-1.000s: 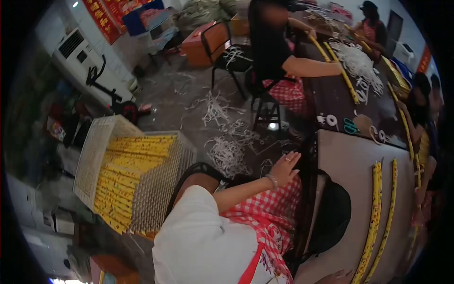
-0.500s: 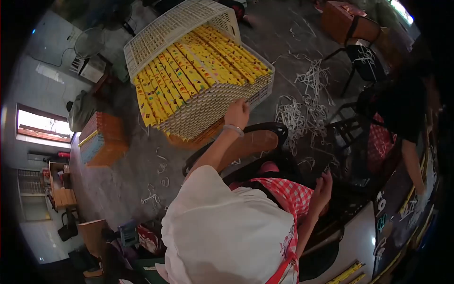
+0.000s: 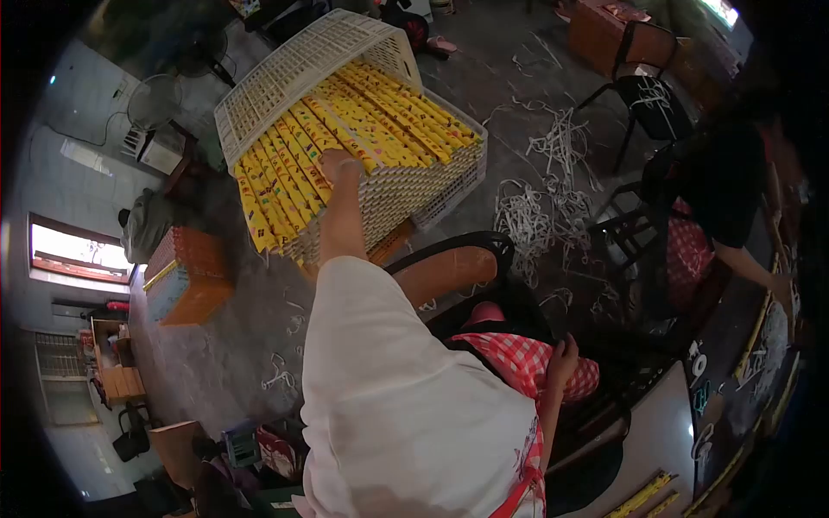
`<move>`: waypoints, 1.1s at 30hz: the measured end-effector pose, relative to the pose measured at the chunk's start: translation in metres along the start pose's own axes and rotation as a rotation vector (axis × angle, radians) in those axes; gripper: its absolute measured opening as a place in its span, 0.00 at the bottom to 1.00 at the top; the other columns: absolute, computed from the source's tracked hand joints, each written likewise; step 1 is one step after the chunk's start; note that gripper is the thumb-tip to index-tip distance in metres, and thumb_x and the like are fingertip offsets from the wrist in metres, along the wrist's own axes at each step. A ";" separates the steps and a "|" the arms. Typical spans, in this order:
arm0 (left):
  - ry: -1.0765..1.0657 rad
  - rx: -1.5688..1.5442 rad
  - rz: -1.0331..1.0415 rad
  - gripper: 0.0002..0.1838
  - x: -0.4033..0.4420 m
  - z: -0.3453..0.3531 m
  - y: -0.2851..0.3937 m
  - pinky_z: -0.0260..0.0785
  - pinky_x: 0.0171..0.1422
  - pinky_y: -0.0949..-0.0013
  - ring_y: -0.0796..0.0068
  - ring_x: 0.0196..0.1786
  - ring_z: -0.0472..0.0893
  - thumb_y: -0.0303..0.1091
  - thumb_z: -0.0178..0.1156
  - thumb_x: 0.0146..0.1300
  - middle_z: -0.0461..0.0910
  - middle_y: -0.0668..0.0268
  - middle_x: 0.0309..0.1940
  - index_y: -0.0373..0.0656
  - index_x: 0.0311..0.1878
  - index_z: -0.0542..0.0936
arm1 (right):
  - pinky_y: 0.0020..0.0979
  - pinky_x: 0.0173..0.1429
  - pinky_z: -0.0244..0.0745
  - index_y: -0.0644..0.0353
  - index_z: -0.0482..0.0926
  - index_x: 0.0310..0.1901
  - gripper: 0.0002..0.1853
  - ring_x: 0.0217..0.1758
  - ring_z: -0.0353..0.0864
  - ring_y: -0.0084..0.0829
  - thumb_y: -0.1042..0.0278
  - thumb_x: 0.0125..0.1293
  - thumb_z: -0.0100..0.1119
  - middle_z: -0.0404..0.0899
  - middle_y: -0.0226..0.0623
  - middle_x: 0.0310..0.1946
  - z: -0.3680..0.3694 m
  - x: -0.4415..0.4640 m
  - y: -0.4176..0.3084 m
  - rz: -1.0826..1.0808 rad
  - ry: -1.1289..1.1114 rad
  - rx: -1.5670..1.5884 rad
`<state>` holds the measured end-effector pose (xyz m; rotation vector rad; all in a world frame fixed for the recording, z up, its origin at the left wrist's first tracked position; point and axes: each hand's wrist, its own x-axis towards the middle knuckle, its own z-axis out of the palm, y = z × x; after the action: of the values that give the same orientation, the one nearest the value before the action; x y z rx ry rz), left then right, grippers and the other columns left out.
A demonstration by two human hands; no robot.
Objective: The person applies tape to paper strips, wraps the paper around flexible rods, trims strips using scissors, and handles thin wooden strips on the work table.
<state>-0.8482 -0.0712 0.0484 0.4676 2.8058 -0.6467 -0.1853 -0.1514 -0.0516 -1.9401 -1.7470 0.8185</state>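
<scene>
Resting by your apron at four o'clock is your right hand; at eleven, your left hand touches yellow sticks in the crate. I can't tell whether either's fingers clamp. Tight packing could let one tug spill others.

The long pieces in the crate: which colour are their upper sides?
Yellow with small coloured marks; the head view shows the long pieces best.

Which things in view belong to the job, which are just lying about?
Probably the job:
yellow sticks
white crate holding them
left hand, at the sticks

Apparently just lying about:
white strips on the floor
chair bearing more strips
fan
</scene>
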 end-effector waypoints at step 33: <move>-1.880 -2.155 1.069 0.16 -0.507 0.001 0.036 0.68 0.63 0.50 0.58 0.59 0.74 0.28 0.59 0.64 0.74 0.66 0.46 0.52 0.52 0.68 | 0.36 0.53 0.74 0.66 0.70 0.57 0.19 0.50 0.78 0.40 0.67 0.67 0.53 0.76 0.47 0.49 -0.021 -0.001 -0.001 -0.226 -0.125 0.623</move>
<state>-0.3666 -0.1705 0.1775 0.2739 0.1581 1.3069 -0.1726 -0.1506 -0.0350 -1.2834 -1.4956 1.2361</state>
